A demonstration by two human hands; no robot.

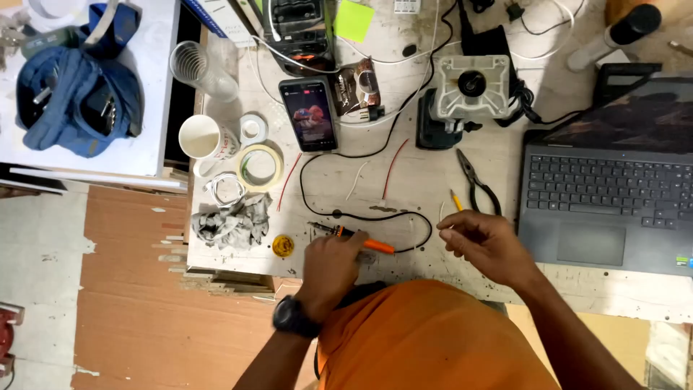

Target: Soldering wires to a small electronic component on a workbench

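Soldering iron [361,240] is lying on the bench under my left hand [330,266], fingers curled round its orange handle, while my right hand [485,242] pinches what looks like a thin wire, so next I reckon it's carefully bringing tip and wire together.
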